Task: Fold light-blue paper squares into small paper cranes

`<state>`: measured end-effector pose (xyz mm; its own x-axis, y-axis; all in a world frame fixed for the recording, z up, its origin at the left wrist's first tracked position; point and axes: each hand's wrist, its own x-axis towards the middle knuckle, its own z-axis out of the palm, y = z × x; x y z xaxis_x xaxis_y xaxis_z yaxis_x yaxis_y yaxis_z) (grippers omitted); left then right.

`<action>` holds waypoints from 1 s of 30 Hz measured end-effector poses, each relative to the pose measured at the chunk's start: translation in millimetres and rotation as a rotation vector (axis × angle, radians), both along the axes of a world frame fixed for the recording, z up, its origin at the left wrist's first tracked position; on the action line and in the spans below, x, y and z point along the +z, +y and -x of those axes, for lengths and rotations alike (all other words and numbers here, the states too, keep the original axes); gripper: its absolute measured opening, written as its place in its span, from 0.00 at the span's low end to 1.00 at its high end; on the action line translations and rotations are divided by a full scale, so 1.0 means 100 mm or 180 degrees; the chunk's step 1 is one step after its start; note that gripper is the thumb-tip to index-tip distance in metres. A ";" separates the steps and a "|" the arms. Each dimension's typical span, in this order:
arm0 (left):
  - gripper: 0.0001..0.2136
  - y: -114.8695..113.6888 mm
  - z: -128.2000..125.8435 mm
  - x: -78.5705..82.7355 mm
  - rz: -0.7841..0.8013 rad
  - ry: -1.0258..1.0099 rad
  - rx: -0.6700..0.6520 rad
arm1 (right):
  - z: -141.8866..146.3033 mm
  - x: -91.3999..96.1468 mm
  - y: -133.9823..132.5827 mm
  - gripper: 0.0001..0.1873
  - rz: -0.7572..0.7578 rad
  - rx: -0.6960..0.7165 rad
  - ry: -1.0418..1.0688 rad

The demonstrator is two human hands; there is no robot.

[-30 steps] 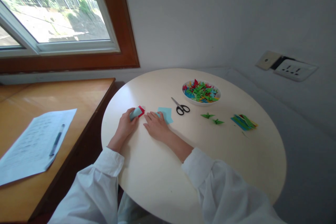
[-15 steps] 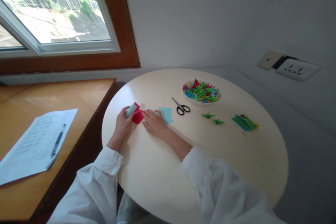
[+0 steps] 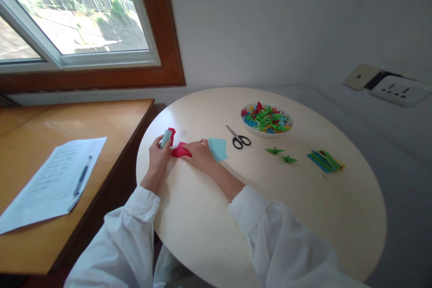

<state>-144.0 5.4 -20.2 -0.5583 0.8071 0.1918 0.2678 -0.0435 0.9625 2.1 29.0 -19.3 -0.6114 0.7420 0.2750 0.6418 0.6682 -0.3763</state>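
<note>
My left hand (image 3: 157, 158) is closed around a curled light-blue paper (image 3: 165, 138), and some red paper (image 3: 172, 134) sticks out behind it. The fingers of my right hand (image 3: 200, 155) are bent over a separate red paper piece (image 3: 181, 150) on the round table, gripping or pressing its right end. This piece reaches close to my left fingertips; whether they touch it I cannot tell. Just right of my right hand lies a flat light-blue paper sheet (image 3: 218, 149). Black-handled scissors (image 3: 239, 139) rest beyond that sheet, blades slightly apart.
On the round table (image 3: 209, 216) a white bowl (image 3: 266, 134) holds many colourful paper cranes. Two green paper cranes (image 3: 275, 150) lie in front of it, and a pile of coloured paper strips (image 3: 326, 161) is farther right. A wooden desk at left bears a written sheet (image 3: 50, 184) and a pen (image 3: 83, 175).
The red piece under my right fingers has turned and come apart from the red paper in my left hand. The whole view has swung slightly left.
</note>
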 end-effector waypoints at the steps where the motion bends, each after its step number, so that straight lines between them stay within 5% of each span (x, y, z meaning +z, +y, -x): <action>1: 0.17 0.00 0.00 0.00 0.0004 -0.0030 0.0012 | -0.01 0.01 0.00 0.11 0.0000 -0.0006 0.0020; 8: 0.20 0.00 0.02 -0.01 0.0079 -0.0199 0.0004 | -0.01 0.02 0.00 0.07 0.0077 -0.0051 0.0267; 16: 0.20 -0.03 -0.03 0.03 0.0030 -0.0541 0.0003 | -0.03 0.02 0.03 0.15 0.0112 -0.0260 0.0281; 30: 0.19 0.01 0.02 -0.04 -0.0070 0.0078 -0.0067 | -0.09 -0.04 -0.20 0.11 -0.0502 0.0178 -0.0144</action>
